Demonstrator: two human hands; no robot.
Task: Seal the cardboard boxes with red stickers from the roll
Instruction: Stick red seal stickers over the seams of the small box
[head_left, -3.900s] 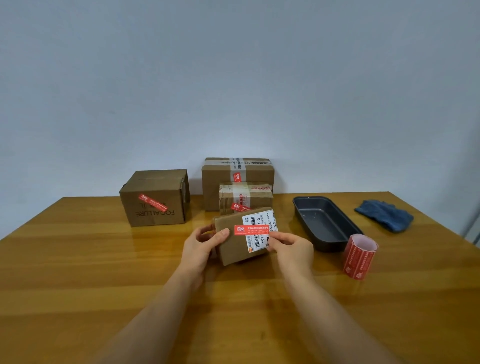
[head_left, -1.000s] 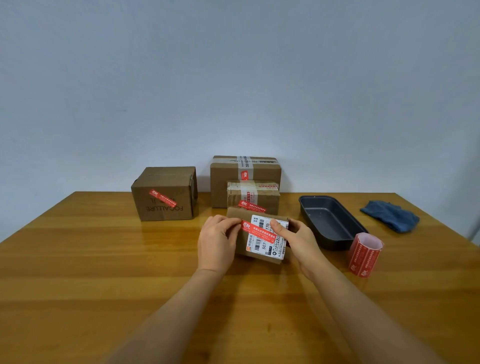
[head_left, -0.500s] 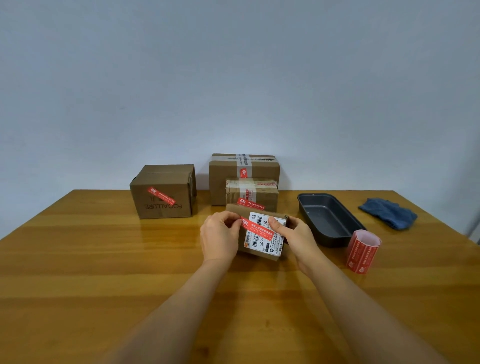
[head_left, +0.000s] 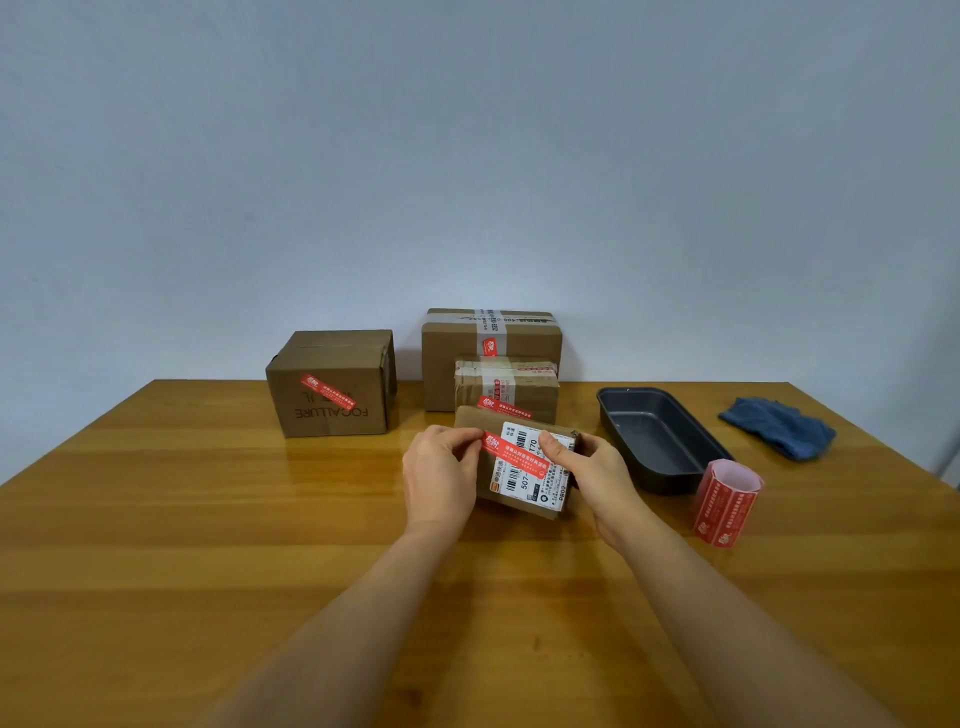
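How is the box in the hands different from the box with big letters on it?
The held box is flat and small; the lettered box is taller and bulkier. The held box is tilted up by the left hand and right hand; the lettered box rests on the table, untouched. The held box has a white barcode label; the lettered box has upside-down print. Both are brown cardboard with a slanted red sticker.
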